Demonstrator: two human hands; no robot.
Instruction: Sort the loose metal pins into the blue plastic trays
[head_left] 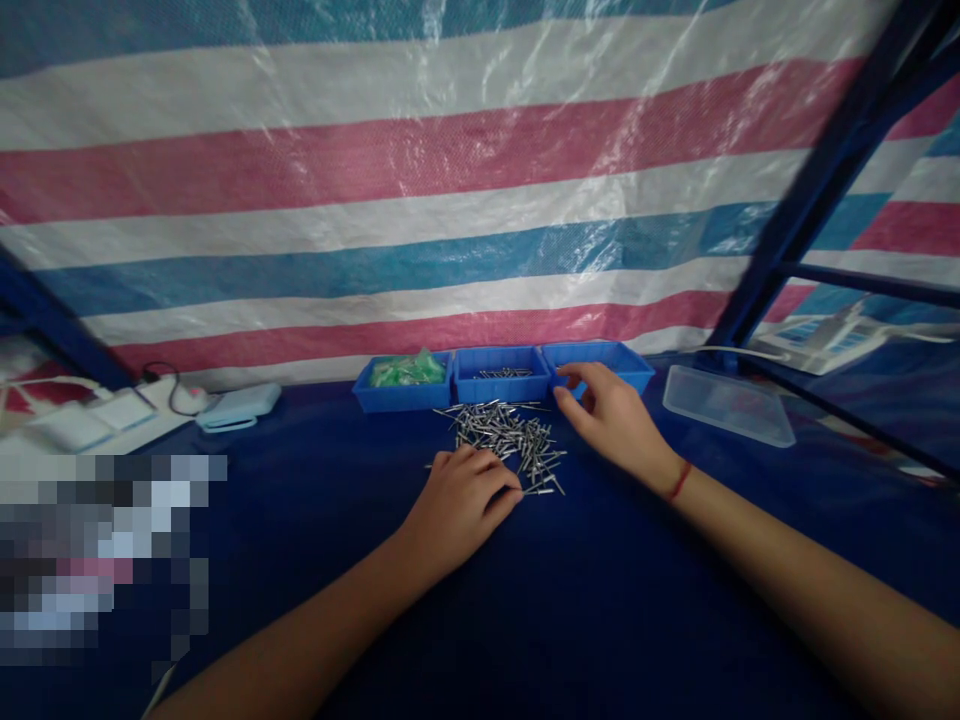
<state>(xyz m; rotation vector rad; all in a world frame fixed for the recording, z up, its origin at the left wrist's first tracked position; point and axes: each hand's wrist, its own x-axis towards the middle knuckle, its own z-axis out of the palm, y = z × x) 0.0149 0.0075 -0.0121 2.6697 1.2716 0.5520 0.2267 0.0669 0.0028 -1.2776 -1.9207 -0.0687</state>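
A loose pile of silver blind rivets (499,428) lies on the dark blue table. My left hand (466,500) rests at the pile's near edge, palm down with its fingers curled. Its thumb and forefinger come together at the end of a rivet (541,491); the other fingertips are hidden. Over the front edge of the right blue bin (637,372) is my right hand (611,415), thumb and forefinger apart with nothing visible between them. The middle blue bin (499,390) has some rivets in it.
The left blue bin (401,402) holds green plastic packaging (409,368). A clear plastic lid (727,405) lies at right. At left are a power strip (124,415) and a light blue case (240,405). Blue metal posts (780,230) and a striped sheet (420,170) stand behind.
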